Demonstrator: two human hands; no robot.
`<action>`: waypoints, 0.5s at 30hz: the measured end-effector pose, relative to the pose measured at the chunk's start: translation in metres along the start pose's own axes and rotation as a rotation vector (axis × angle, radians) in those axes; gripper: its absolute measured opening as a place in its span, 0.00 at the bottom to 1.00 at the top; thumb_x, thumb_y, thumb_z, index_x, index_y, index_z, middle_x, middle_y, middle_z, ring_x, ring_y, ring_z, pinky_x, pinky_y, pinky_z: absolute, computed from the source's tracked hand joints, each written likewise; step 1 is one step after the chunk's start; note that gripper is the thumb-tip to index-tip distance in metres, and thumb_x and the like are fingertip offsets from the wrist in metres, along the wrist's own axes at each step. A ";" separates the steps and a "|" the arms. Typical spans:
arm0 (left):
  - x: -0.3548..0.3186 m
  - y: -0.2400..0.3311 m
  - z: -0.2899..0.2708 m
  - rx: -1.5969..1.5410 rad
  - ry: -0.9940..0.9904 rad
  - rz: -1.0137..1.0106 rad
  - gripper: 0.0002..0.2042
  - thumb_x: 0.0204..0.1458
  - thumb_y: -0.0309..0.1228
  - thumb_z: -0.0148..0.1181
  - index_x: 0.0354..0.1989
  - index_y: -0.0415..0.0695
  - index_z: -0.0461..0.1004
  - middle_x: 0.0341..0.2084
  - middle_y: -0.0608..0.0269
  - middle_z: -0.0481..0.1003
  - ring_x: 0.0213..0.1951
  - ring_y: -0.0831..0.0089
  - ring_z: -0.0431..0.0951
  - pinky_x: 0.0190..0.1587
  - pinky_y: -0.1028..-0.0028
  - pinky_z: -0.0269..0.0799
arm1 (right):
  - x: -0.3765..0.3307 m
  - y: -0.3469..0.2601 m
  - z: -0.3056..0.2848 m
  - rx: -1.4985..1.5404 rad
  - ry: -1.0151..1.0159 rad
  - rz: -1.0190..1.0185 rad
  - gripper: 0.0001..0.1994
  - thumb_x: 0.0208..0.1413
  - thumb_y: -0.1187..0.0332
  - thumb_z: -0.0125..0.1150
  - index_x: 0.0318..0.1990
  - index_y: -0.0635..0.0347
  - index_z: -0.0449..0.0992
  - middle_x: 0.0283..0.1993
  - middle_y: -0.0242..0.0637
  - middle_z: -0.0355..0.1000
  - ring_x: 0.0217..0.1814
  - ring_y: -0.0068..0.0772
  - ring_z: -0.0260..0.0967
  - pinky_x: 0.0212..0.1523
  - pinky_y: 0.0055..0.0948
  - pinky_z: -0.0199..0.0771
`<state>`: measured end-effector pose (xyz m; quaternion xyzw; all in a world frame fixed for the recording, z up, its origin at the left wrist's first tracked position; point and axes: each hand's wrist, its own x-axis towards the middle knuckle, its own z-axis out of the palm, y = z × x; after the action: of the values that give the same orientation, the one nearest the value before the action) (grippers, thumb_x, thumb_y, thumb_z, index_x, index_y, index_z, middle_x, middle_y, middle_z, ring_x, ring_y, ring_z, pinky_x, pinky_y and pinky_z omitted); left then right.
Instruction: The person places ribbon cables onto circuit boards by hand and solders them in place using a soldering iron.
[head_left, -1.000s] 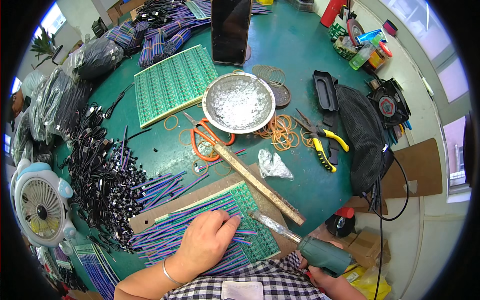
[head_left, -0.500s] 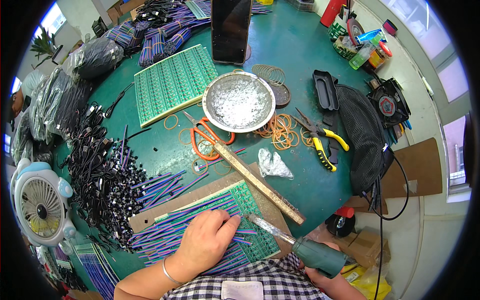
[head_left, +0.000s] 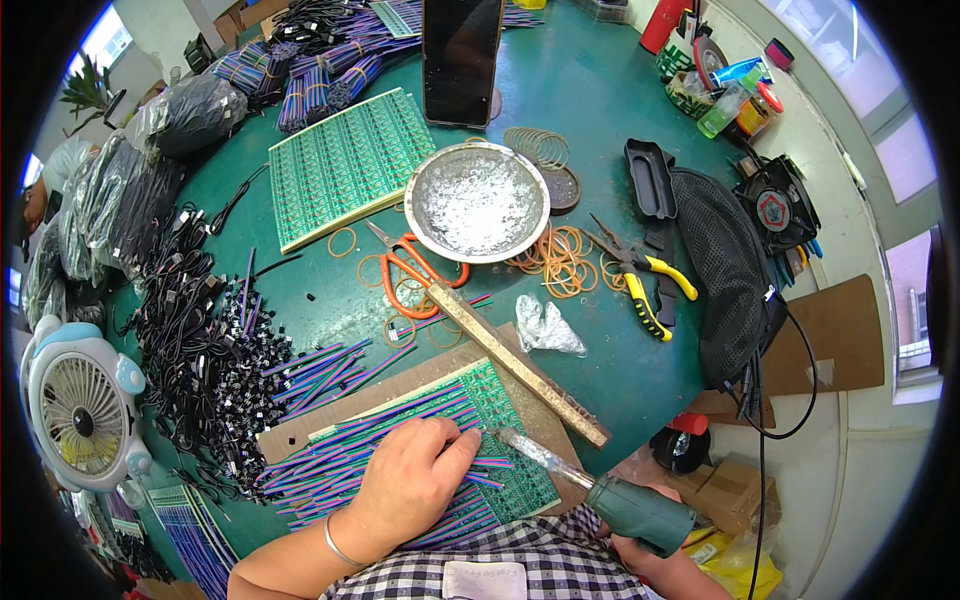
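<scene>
- The right hand point(head_left: 650, 550) is gripping the green soldering iron point(head_left: 610, 500), fingers wrapped round it, tip nearing the green circuit board point(head_left: 500, 440).
- The left hand point(head_left: 415, 480) is lying flat, fingers together, pressing the coloured wires point(head_left: 340, 460) down.
- Beyond, the wooden bar point(head_left: 520, 365) is lying on the worktop point(head_left: 580, 90); keeping wires pinned steadies each joint.

Your right hand point(head_left: 650, 555) has swung the soldering iron point(head_left: 600, 495) so its tip lies lower and flatter over the green circuit board point(head_left: 500, 440). Your left hand point(head_left: 410, 480) slid slightly right along the coloured wires point(head_left: 330, 465).
</scene>
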<state>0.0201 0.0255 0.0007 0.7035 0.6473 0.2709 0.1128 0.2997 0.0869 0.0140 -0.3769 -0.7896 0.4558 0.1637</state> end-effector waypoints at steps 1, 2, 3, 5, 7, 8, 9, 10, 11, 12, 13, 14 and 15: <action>0.000 0.000 0.000 -0.002 -0.006 -0.003 0.19 0.28 0.21 0.62 0.37 0.41 0.75 0.28 0.60 0.69 0.29 0.63 0.71 0.30 0.68 0.69 | 0.000 0.000 0.001 -0.002 0.002 0.001 0.06 0.49 0.68 0.56 0.26 0.58 0.74 0.21 0.30 0.73 0.22 0.28 0.71 0.29 0.26 0.69; 0.000 0.000 0.001 -0.004 -0.012 -0.006 0.19 0.28 0.21 0.62 0.37 0.41 0.75 0.28 0.60 0.69 0.29 0.63 0.72 0.30 0.67 0.69 | 0.001 0.001 0.002 0.074 0.023 0.013 0.05 0.48 0.69 0.56 0.27 0.59 0.75 0.22 0.31 0.73 0.22 0.28 0.71 0.29 0.26 0.70; 0.000 -0.001 0.001 -0.006 -0.011 -0.005 0.19 0.28 0.21 0.62 0.37 0.41 0.75 0.28 0.60 0.69 0.29 0.63 0.72 0.30 0.67 0.69 | 0.002 0.003 0.003 0.149 0.044 0.025 0.05 0.48 0.70 0.56 0.28 0.60 0.75 0.22 0.31 0.73 0.23 0.27 0.71 0.29 0.26 0.70; 0.000 -0.001 0.001 -0.005 -0.007 -0.006 0.19 0.29 0.20 0.62 0.37 0.41 0.75 0.28 0.60 0.69 0.29 0.63 0.72 0.30 0.67 0.69 | 0.002 0.005 0.003 0.164 0.029 0.037 0.04 0.47 0.71 0.56 0.28 0.61 0.75 0.22 0.32 0.72 0.23 0.27 0.71 0.29 0.26 0.71; 0.000 -0.001 0.002 -0.006 -0.003 -0.004 0.19 0.29 0.20 0.62 0.37 0.40 0.75 0.28 0.60 0.69 0.29 0.63 0.72 0.30 0.67 0.69 | 0.000 0.005 0.003 0.178 0.016 0.053 0.04 0.47 0.72 0.55 0.29 0.63 0.75 0.22 0.33 0.72 0.23 0.27 0.71 0.29 0.25 0.72; 0.001 -0.001 0.003 -0.008 -0.001 0.000 0.19 0.29 0.20 0.62 0.36 0.40 0.75 0.28 0.59 0.69 0.29 0.63 0.72 0.30 0.67 0.70 | -0.001 0.005 0.004 0.177 0.034 0.046 0.05 0.46 0.73 0.55 0.29 0.64 0.75 0.23 0.34 0.72 0.24 0.27 0.72 0.29 0.25 0.72; 0.002 -0.001 0.004 -0.012 -0.001 0.003 0.19 0.29 0.20 0.62 0.36 0.40 0.75 0.28 0.59 0.69 0.29 0.63 0.72 0.30 0.67 0.70 | -0.002 0.004 0.004 0.177 0.053 0.040 0.05 0.46 0.74 0.55 0.29 0.65 0.75 0.23 0.35 0.72 0.24 0.27 0.72 0.29 0.25 0.73; 0.002 -0.001 0.002 -0.008 0.003 0.000 0.19 0.29 0.20 0.62 0.36 0.40 0.75 0.28 0.60 0.69 0.29 0.63 0.72 0.30 0.67 0.70 | -0.001 0.003 0.004 0.179 0.049 0.037 0.05 0.46 0.74 0.55 0.29 0.65 0.75 0.23 0.35 0.72 0.24 0.27 0.72 0.29 0.25 0.73; 0.001 0.000 0.001 -0.004 0.007 -0.003 0.18 0.29 0.21 0.62 0.36 0.40 0.75 0.28 0.60 0.69 0.29 0.63 0.72 0.30 0.67 0.70 | 0.001 0.001 0.003 0.169 0.034 0.034 0.05 0.46 0.74 0.55 0.29 0.64 0.75 0.23 0.36 0.72 0.24 0.27 0.72 0.29 0.25 0.73; 0.001 0.000 0.000 -0.001 0.008 -0.006 0.18 0.29 0.21 0.62 0.36 0.40 0.75 0.28 0.60 0.69 0.29 0.63 0.72 0.30 0.67 0.70 | 0.002 0.000 0.002 0.158 0.020 0.031 0.05 0.46 0.73 0.55 0.29 0.64 0.75 0.23 0.36 0.72 0.24 0.27 0.72 0.29 0.25 0.73; 0.001 0.000 0.001 -0.003 0.003 -0.007 0.18 0.29 0.21 0.62 0.36 0.40 0.74 0.28 0.59 0.69 0.29 0.62 0.72 0.30 0.67 0.70 | 0.006 -0.003 -0.001 0.158 0.020 0.032 0.05 0.46 0.73 0.55 0.29 0.64 0.75 0.23 0.36 0.72 0.24 0.27 0.72 0.29 0.25 0.73; 0.001 -0.001 0.002 -0.006 -0.002 -0.007 0.18 0.29 0.21 0.62 0.36 0.40 0.74 0.28 0.59 0.69 0.30 0.62 0.72 0.31 0.67 0.70 | 0.012 -0.006 -0.005 0.073 0.010 -0.044 0.05 0.46 0.73 0.55 0.29 0.65 0.75 0.23 0.36 0.72 0.24 0.27 0.72 0.29 0.25 0.72; 0.001 -0.001 0.002 -0.006 -0.002 -0.007 0.18 0.29 0.21 0.62 0.36 0.40 0.74 0.28 0.59 0.69 0.30 0.62 0.72 0.31 0.67 0.70 | 0.015 -0.008 -0.007 -0.011 -0.001 -0.120 0.05 0.46 0.73 0.55 0.29 0.65 0.75 0.22 0.36 0.72 0.24 0.27 0.72 0.29 0.25 0.72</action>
<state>0.0204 0.0270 -0.0017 0.7012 0.6488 0.2717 0.1165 0.2900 0.1001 0.0226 -0.3295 -0.8133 0.4410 0.1884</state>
